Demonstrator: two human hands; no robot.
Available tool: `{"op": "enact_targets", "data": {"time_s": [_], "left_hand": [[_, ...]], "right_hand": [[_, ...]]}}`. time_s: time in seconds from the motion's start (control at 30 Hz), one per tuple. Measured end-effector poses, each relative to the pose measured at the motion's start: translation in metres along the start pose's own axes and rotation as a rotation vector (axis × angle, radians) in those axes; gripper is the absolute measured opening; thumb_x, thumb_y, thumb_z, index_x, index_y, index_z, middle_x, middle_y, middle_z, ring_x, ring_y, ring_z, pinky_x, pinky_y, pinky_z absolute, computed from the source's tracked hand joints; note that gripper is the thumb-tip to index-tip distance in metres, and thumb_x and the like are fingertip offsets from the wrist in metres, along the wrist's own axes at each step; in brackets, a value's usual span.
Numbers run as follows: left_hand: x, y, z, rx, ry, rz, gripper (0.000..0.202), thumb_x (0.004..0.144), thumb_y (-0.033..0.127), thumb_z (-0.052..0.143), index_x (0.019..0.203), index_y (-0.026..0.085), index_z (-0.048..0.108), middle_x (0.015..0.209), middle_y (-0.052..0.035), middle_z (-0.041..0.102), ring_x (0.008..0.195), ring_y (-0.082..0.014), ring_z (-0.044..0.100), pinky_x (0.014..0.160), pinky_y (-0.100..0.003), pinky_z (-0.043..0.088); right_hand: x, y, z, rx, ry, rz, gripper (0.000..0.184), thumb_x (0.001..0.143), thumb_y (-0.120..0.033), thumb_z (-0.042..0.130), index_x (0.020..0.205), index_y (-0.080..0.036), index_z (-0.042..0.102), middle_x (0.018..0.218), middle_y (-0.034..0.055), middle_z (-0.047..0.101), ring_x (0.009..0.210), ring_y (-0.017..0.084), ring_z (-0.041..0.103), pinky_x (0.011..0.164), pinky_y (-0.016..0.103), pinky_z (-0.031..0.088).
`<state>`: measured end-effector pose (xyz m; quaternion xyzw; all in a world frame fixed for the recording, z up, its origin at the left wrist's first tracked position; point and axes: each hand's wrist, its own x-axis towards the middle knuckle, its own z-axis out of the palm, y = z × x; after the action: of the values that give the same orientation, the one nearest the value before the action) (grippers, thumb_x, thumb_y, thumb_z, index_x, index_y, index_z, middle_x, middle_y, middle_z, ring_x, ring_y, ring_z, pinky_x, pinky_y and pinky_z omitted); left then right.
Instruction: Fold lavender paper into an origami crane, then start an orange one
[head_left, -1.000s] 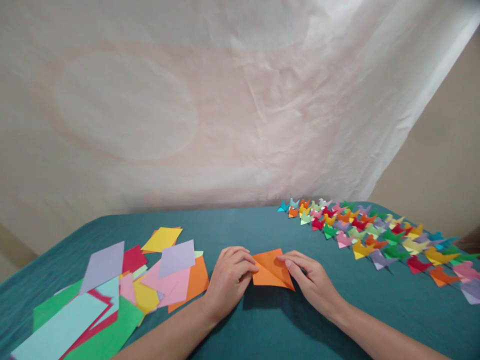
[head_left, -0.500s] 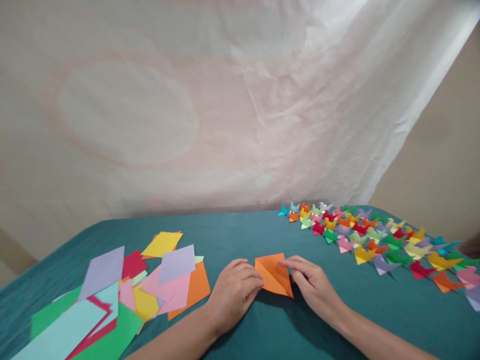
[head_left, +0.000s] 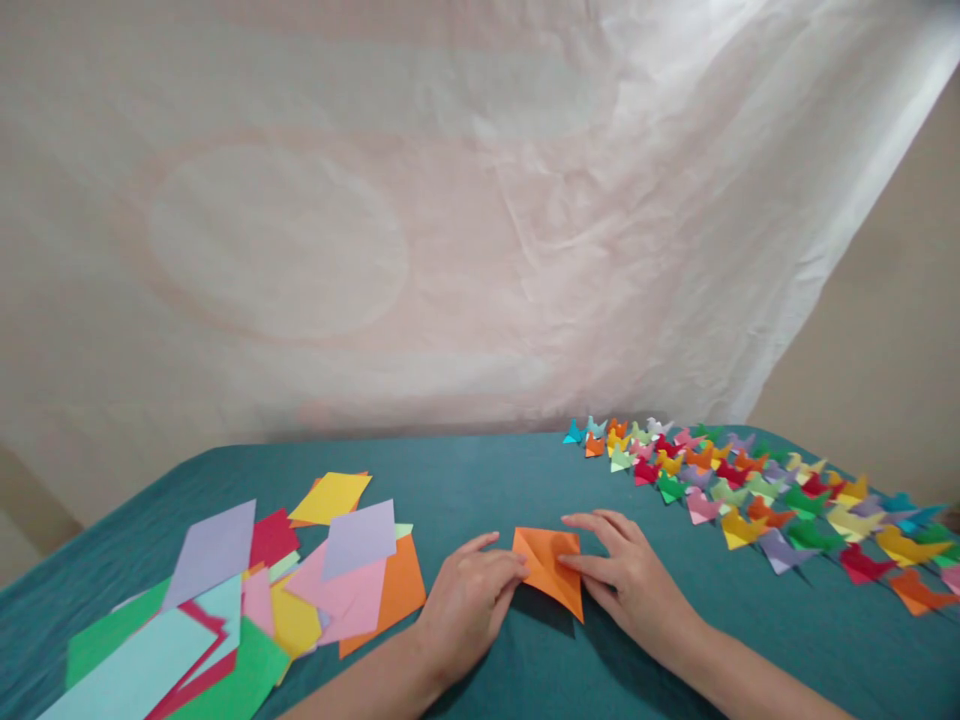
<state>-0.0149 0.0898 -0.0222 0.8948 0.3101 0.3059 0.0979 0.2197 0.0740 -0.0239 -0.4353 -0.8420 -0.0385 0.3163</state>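
Observation:
A folded orange paper (head_left: 550,567) lies on the teal tablecloth (head_left: 495,480) in front of me. My left hand (head_left: 469,600) rests at its left edge, fingertips pinching the paper's left flap. My right hand (head_left: 626,575) lies on its right side, fingers pressed flat along a fold. The paper forms a narrow kite-like shape pointing toward me.
A loose pile of coloured paper squares (head_left: 247,590) spreads over the left of the table. Rows of several small folded paper figures (head_left: 750,485) in many colours fill the right side. A creased white sheet (head_left: 420,220) hangs behind the table.
The orange paper has been folded narrower, and both hands have shifted slightly along it. The view has tilted up a little, so everything sits lower in the frame.

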Motion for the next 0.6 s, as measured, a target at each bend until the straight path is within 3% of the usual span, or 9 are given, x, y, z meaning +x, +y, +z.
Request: {"op": "enact_targets", "data": {"time_s": [0.3,0.47,0.6], "left_hand": [[0.0,0.001,-0.001,0.025,-0.013,-0.013,0.019,0.081,0.009,0.048,0.088,0.02,0.061,0.102,-0.004,0.069,0.091,-0.016,0.065,0.1,-0.044,0.039],[0.001,0.009,-0.005,0.047,-0.102,0.066,0.022,0.084,0.02,0.053,0.105,0.022,0.059,0.105,-0.0033,0.067,0.098,-0.0168,0.062,0.104,-0.044,0.034],[0.002,0.013,-0.008,0.049,-0.207,0.114,0.025,0.087,0.023,0.052,0.112,0.022,0.056,0.111,-0.0037,0.065,0.103,-0.0174,0.059,0.098,-0.036,0.041]], "right_hand": [[0.001,-0.005,-0.005,0.115,-0.103,-0.067,0.032,0.077,-0.004,0.049,0.094,-0.023,0.068,0.097,0.006,0.067,0.1,0.024,0.053,0.084,0.043,0.042],[0.0,-0.012,-0.003,0.162,-0.105,-0.048,0.031,0.076,-0.003,0.047,0.093,-0.021,0.066,0.09,0.0057,0.067,0.093,0.022,0.056,0.083,0.041,0.041],[0.003,-0.017,-0.011,0.192,-0.19,-0.058,0.03,0.079,-0.005,0.046,0.095,-0.021,0.065,0.092,0.0057,0.066,0.091,0.02,0.057,0.084,0.039,0.041]]}}
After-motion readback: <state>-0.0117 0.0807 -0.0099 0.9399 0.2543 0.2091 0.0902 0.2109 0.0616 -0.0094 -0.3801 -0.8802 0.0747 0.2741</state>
